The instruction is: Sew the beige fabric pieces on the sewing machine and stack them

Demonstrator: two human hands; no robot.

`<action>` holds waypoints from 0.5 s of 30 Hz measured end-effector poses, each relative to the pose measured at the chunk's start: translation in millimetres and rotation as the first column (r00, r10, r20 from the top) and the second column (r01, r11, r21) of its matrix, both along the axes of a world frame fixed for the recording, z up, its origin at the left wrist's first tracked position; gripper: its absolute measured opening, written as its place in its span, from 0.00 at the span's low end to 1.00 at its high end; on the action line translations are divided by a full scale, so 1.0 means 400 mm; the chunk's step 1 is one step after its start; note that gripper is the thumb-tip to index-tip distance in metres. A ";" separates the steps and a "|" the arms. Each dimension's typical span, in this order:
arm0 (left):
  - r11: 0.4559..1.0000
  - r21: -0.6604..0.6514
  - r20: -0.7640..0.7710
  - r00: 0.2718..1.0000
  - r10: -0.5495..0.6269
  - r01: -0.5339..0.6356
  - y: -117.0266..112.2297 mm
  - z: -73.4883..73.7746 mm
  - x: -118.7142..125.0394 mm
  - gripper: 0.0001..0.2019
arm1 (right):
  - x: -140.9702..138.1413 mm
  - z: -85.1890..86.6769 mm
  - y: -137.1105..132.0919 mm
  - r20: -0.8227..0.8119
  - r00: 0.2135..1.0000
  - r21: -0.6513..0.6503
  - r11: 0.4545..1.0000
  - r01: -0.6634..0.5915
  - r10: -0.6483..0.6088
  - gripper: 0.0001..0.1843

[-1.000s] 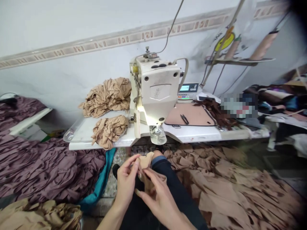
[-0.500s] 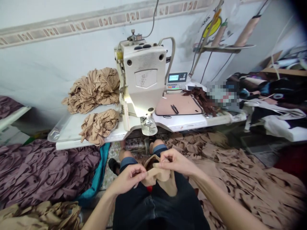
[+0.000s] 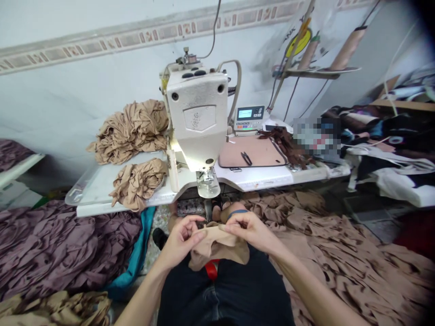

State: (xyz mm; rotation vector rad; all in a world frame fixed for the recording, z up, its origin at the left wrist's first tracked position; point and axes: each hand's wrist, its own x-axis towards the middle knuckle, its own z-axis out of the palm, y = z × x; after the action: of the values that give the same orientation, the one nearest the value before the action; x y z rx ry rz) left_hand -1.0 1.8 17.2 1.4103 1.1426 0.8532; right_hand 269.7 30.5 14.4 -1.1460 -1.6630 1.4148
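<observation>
A: What's the biggest thing around the sewing machine (image 3: 197,120)?

B: The tan floor heap (image 3: 356,258), below the machine and to its right: limp, overlapping pieces, matt and softly creased. Next, below it and to its left, the purple heap (image 3: 68,249), gathered in tight, wavy folds.

A: And the machine itself?

B: Hard cream casing, boxy, with a shield-shaped outline on its front. Left of it sit two tan bundles, the larger bundle (image 3: 134,129) behind the smaller bundle (image 3: 139,183) (both wrinkled like crushed paper, though plainly fabric). Right of it lies a flat pink pad (image 3: 261,151), dark-edged, with rounded corners.

A: Where's the piece being handled?

B: In front of the machine and lower than it: a tan cloth piece (image 3: 222,246), thin and pliable, with a smooth band on top and loose folds beneath.

A: And the grip?

B: The left hand (image 3: 183,240) pinches the band's left end between thumb and fingers; the right hand (image 3: 251,231) pinches its right end. The cloth spans the gap and droops below both. Just under it shows a shiny red strip (image 3: 211,271).
</observation>
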 end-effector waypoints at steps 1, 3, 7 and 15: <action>1.000 0.028 0.011 1.000 -0.001 0.000 0.004 0.004 -0.003 0.21 | -0.004 0.004 -0.002 -0.013 1.000 0.018 0.999 0.029 -0.029 0.22; 0.989 0.145 -0.050 0.999 -0.007 0.014 0.014 0.018 -0.006 0.17 | -0.015 0.020 -0.010 -0.033 0.997 0.073 0.995 0.075 -0.072 0.21; 0.912 0.407 -0.220 0.974 0.044 0.050 0.036 0.053 -0.009 0.15 | -0.036 0.080 -0.026 0.023 0.984 0.345 0.925 0.159 -0.177 0.19; 0.927 0.375 -0.161 0.984 0.079 -0.013 0.080 0.107 0.006 0.18 | -0.058 0.151 0.022 -0.051 0.942 0.401 0.857 0.324 -0.332 0.20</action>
State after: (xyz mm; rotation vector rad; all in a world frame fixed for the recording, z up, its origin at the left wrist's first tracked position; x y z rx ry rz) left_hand 1.4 33.7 60.1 1.8056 1.1894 1.0373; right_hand 246.5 39.4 74.8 -1.1335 -1.5828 0.7986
